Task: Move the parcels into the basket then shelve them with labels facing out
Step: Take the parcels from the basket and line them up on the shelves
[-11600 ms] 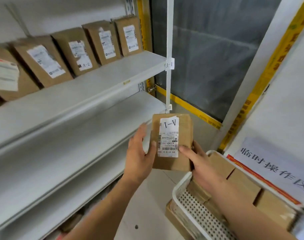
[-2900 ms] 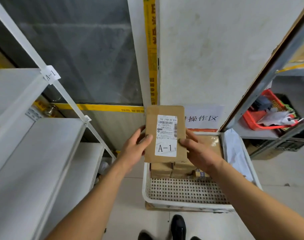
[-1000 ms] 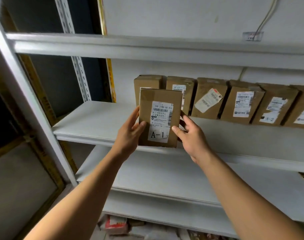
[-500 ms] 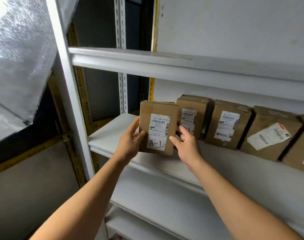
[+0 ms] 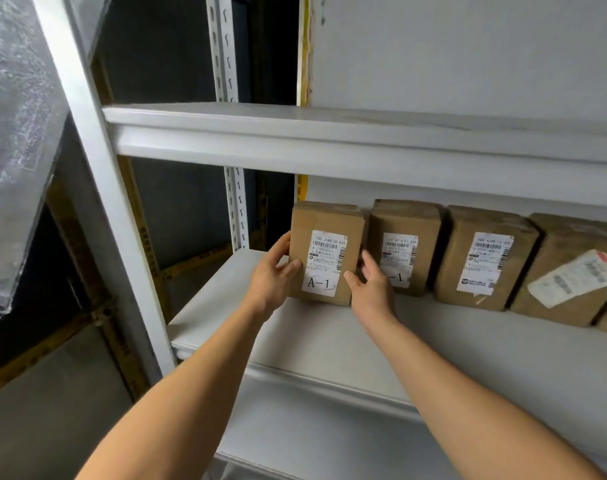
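Observation:
A brown cardboard parcel [image 5: 324, 233] with a white label marked A-1 stands upright on the white shelf [image 5: 233, 306], at the left end of a row, label toward me. My left hand [image 5: 272, 275] grips its left edge, thumb on the front. My right hand [image 5: 369, 289] holds its right edge with the thumb at the lower front; its fingers go between this parcel and the neighbouring parcel [image 5: 404, 223]. The basket is out of view.
More labelled parcels [image 5: 485, 237] stand in the row to the right, one [image 5: 568, 244] with a tilted label. Another shelf board [image 5: 295, 140] runs above. A white upright post [image 5: 98, 174] stands at the left, with a slotted rail [image 5: 234, 202] behind. Lower shelves lie below.
The parcel has moved back onto the shelf and now stands in line with the row, next to the leftmost parcel. Both hands followed it; the view came closer.

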